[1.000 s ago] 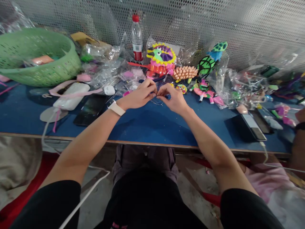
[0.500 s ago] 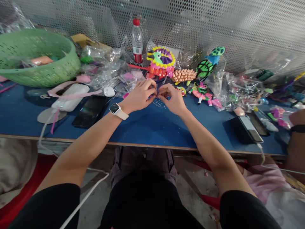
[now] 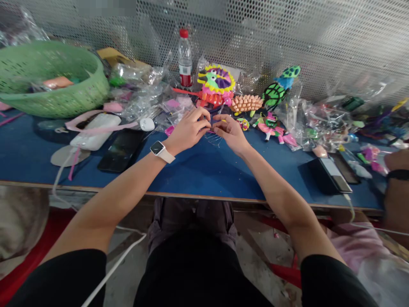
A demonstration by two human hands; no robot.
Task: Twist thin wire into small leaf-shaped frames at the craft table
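My left hand [image 3: 192, 128] and my right hand [image 3: 231, 132] meet almost fingertip to fingertip over the blue tabletop. Each is closed in a pinch, and what lies between the fingers is too small and covered to make out. Thin clear strands [image 3: 214, 140] show on the table just below the fingertips. Right behind the hands sit a colourful clay dinosaur figure [image 3: 215, 81] with a yellow frill and a tan bumpy clay piece [image 3: 247, 103]. Close by my right hand are a small yellow clay piece [image 3: 243, 123] and a pink clay figure with a green head [image 3: 271, 125].
At left stand a green basket [image 3: 92, 91], a white power bank [image 3: 96, 133] and a black phone [image 3: 119, 151]. A red-capped bottle [image 3: 184, 59] is at the back. Plastic bags [image 3: 319, 119] and a propped dark device [image 3: 329, 175] lie right. Another person's arm [image 3: 398, 183] rests at the right edge.
Both hands stay pinched in nearly the same place, with slight finger movement. My left wrist has shifted slightly to the right. The view has tilted a little.
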